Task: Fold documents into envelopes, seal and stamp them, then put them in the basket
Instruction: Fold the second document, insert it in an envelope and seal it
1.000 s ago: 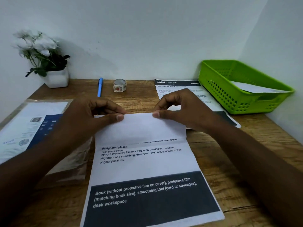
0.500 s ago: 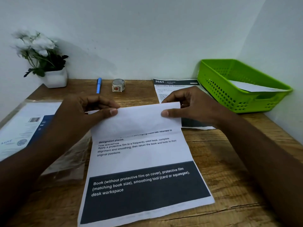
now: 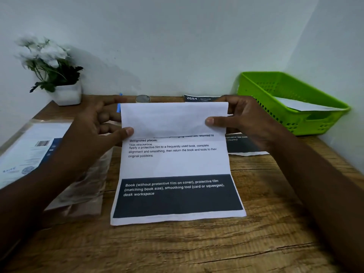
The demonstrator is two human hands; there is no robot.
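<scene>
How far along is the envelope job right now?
Done: one white envelope already lies in the green plastic basket. In hand: left hand and right hand pinch the printed white document, folding its top flap down. Left: finish folding, envelope, seal, stamp, basket; another printed sheet waits behind.

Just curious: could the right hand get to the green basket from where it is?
Probably yes: the green basket sits just beside the right hand with nothing between, though that hand pinches the document.
</scene>
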